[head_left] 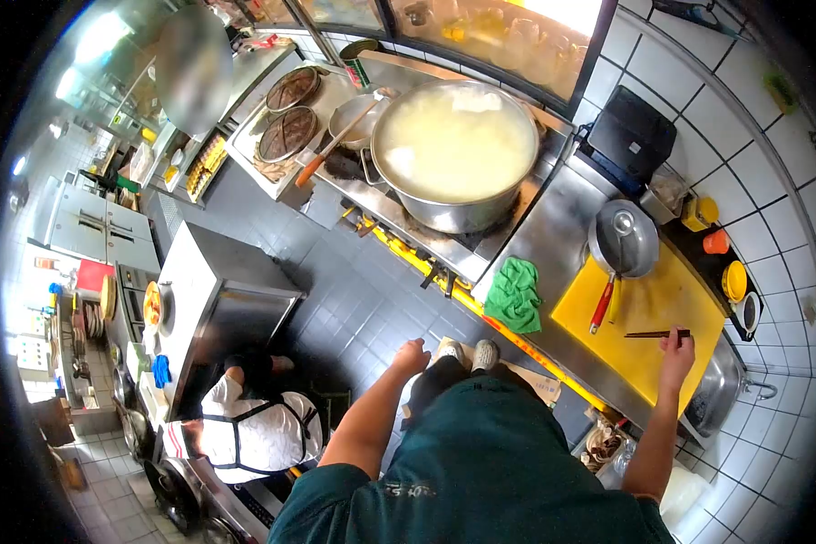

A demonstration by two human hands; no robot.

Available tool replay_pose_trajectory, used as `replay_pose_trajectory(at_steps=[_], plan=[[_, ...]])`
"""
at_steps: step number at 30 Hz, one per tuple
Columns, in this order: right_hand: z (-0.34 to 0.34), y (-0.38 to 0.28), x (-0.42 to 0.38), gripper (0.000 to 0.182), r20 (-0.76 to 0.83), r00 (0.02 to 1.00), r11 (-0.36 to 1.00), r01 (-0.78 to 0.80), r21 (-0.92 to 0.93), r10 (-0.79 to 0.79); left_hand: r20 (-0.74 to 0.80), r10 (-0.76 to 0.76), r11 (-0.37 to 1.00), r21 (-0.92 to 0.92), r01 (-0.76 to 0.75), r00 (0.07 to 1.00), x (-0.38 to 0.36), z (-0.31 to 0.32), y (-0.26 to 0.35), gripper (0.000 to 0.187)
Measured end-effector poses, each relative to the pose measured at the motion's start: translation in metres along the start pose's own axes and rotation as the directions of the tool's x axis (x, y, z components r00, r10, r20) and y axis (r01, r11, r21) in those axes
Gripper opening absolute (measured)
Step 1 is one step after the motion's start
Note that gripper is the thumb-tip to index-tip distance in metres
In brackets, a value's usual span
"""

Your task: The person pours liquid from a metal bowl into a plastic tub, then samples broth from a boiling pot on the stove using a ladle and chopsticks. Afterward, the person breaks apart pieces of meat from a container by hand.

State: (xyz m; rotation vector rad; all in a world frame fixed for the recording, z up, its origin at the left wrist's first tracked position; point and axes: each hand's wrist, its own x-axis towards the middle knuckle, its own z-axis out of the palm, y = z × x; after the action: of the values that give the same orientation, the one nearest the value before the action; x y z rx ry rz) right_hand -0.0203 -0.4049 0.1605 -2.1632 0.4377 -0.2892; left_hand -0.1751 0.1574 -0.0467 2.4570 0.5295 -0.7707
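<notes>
Dark chopsticks (645, 335) are held in my right hand (675, 359), above the right part of a yellow cutting board (598, 344). Their tips point left. On the board's far end rests a metal pan (622, 238) with a ladle in it, and a red handle (601, 306) reaches toward me. My left hand (412, 356) hangs over the floor in front of the counter, its fingers curled, with nothing visible in it. Between my hands a crumpled green cloth (513, 295) lies on the steel counter (553, 218).
A large pot (455, 154) of pale, cloudy liquid stands on the stove, beside a smaller pan (355, 120) with an orange-handled tool across it. A yellow pipe (408, 257) runs along the front. Behind me to the left, a co-worker in white (263, 433) bends by a steel cabinet (218, 272).
</notes>
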Motion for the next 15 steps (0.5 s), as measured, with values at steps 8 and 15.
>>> replay_pose_trajectory(at_steps=[8,15], plan=[[-0.028,0.011,-0.017,0.024,-0.229,0.967,0.991,0.097,-0.088,-0.115,-0.051,-0.114,0.942,-0.323,0.092,0.992,0.058,-0.028,-0.016,0.048],[-0.068,0.018,-0.08,0.027,-0.425,0.901,0.969,-0.028,-0.246,-0.082,-0.087,-0.121,0.827,-0.56,0.052,0.989,0.168,-0.07,-0.022,0.035]])
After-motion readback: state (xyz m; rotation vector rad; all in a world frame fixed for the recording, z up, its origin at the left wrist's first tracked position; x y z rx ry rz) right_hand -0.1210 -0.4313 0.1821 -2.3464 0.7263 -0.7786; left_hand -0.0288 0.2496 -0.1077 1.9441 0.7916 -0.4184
